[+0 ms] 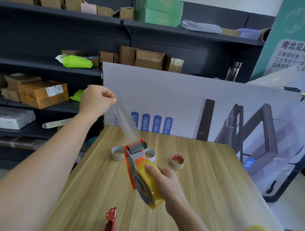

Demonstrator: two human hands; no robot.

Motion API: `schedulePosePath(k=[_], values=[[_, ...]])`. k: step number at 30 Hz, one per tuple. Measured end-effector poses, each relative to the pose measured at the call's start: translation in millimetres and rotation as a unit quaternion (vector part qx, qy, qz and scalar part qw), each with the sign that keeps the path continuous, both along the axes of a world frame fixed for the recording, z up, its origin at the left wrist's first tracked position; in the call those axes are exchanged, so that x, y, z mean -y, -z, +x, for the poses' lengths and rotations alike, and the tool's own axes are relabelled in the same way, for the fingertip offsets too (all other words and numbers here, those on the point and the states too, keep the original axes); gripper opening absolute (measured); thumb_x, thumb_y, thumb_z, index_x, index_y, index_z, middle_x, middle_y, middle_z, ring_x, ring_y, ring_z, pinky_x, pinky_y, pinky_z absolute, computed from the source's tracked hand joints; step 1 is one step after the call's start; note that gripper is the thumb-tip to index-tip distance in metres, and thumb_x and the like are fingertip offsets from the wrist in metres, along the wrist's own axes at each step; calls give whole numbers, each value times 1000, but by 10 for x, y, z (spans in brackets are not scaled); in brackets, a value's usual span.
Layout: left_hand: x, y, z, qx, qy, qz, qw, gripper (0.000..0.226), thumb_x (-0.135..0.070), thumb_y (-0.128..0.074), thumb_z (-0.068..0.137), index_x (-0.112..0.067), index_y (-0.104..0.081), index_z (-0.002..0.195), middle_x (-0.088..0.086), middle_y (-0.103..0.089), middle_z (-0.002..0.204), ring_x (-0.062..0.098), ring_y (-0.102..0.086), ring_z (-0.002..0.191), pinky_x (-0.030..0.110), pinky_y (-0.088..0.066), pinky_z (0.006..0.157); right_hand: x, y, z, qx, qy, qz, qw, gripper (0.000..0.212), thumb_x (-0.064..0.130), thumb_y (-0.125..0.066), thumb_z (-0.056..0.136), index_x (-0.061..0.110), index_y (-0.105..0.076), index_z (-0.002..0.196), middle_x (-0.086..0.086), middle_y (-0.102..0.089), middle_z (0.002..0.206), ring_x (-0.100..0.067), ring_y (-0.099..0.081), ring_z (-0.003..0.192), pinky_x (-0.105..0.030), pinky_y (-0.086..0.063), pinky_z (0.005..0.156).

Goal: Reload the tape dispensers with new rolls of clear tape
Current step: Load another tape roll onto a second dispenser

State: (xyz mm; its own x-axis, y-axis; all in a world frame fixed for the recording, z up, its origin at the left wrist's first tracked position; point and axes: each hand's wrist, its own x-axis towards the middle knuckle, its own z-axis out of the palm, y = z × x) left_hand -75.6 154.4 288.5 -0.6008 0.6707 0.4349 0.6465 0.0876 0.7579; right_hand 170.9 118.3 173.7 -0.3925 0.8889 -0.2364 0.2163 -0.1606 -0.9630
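over the desk (198, 168) our right hand (165, 181) grips the dispenser (135, 159), nose pointing away; our left hand (95, 100) pinches the tape strip (125, 121).

You have one view only, from the camera on your head, so no second view overlaps it. It looks forward and down onto the wooden table (206, 177), close enough that your forearms enter from the bottom and left edges. The table fills the lower middle of the frame, its far edge about halfway up. Beyond that edge a printed board (183, 99) leans upright facing you. Left of the table and behind it, dark shelving (46, 66) loaded with cartons runs across the upper frame, bowed by the wide lens.
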Motion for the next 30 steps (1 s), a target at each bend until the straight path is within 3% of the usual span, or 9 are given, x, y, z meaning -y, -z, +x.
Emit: schedulePosePath(k=[5,9,14,20,23,27,30], values=[[-15,103,-105,30,-19,-26,999,12,-12,-68,83,-21,-67,76,1,-68,81,24,-68,79,45,-59,78,3,-24,-10,7,9,-2,1000,24,36,-62,73,12,-59,74,-1,-56,65,-8,-53,55,-18,-41,52],[-16,236,-148,48,-26,-66,996,14,-9,-68,83,-11,-59,92,6,-63,86,26,-67,72,48,-59,73,4,-28,-2,13,21,-5,1000,46,40,-58,65,0,-66,87,-3,-58,72,-12,-54,67,-24,-42,59],[1,375,-154,37,-29,-84,995,9,-7,-68,83,-8,-59,85,10,-65,86,26,-68,71,45,-60,69,29,-51,5,8,16,-3,1000,51,42,-59,65,-3,-63,88,-4,-58,74,-15,-55,71,-28,-42,64],[11,540,-147,74,-10,-107,991,11,-6,-69,82,-11,-60,78,9,-66,81,29,-68,75,48,-59,71,31,-125,82,-21,18,-24,999,14,32,-66,81,19,-62,76,-2,-66,82,-18,-63,82,-35,-53,78],[27,661,-93,123,20,-131,984,7,0,-67,83,-5,-63,84,8,-63,79,25,-63,73,44,-57,73,-5,-106,100,-31,38,-44,998,39,44,-66,61,19,-61,90,-10,-69,98,-27,-67,95,-46,-53,89],[71,825,-26,180,57,-138,972,10,3,-64,84,-6,-66,80,9,-64,79,20,-58,69,39,-56,69,-34,-101,96,-57,53,-87,993,79,53,-70,46,16,-55,114,-12,-67,111,-29,-68,97,-44,-57,84],[118,948,53,221,80,-146,961,12,4,-62,85,-4,-70,82,8,-65,79,18,-58,69,34,-55,64,-67,-103,108,-79,76,-117,987,85,52,-71,44,15,-53,119,-14,-67,113,-31,-68,98,-46,-57,85]])
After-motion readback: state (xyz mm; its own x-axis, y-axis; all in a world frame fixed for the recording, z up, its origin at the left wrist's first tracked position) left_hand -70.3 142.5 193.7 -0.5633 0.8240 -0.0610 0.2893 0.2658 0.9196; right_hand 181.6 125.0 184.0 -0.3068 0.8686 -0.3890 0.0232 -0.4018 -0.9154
